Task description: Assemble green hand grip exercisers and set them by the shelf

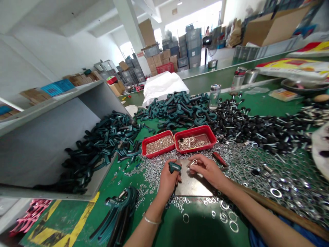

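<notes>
The left hand [167,181] is closed around a dark green plastic clamp piece [174,167]. Its fingers [171,175] hold the piece up just over a flat metal plate [192,181]. The right hand [207,169] is close beside it, and its fingers [196,160] pinch a small silver metal bit [192,163]. The plate lies under both hands on a green worktop [77,209].

Just past the fingers sit two red trays [157,144] [195,138] full of tiny silver parts. Shiny washers [257,171] lie all around the plate. Farther past the fingers are a big heap of dark green clamps [174,109] and a heap of black knobs [257,125] with screws. To the left of the fingers, a gray bin [51,144] holds more dark green clamps [102,144]. A thin silver bracelet [151,221] circles the left wrist.
</notes>
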Tool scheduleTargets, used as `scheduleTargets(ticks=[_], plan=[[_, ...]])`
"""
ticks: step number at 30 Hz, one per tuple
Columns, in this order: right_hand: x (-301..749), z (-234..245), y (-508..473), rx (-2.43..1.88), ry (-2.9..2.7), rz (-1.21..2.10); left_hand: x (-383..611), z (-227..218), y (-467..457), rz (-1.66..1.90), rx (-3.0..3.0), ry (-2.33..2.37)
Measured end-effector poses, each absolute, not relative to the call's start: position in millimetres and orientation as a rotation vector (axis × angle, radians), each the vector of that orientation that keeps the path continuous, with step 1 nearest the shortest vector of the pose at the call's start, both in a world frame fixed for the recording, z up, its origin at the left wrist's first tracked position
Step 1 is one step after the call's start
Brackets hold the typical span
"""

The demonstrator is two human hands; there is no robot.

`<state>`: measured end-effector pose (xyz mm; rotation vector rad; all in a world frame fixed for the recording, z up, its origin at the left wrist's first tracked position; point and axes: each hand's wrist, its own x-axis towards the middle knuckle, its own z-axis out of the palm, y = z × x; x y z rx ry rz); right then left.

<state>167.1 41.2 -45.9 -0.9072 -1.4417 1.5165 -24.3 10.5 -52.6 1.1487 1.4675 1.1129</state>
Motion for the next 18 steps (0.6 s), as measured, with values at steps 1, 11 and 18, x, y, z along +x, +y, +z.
scheduleTargets(ticks=[1,11,18], plan=[[167,-46,42,-0.930,-1.418,1.514,-23,-51,14,1.109,1.171,1.484],[157,-45,34,-1.000,-1.201,1.427,14,-57,26,1.113,0.984,1.459],[160,-54,39,-1.090,-1.318,1.319,25,-56,17,1.042,0.938,1.360]])
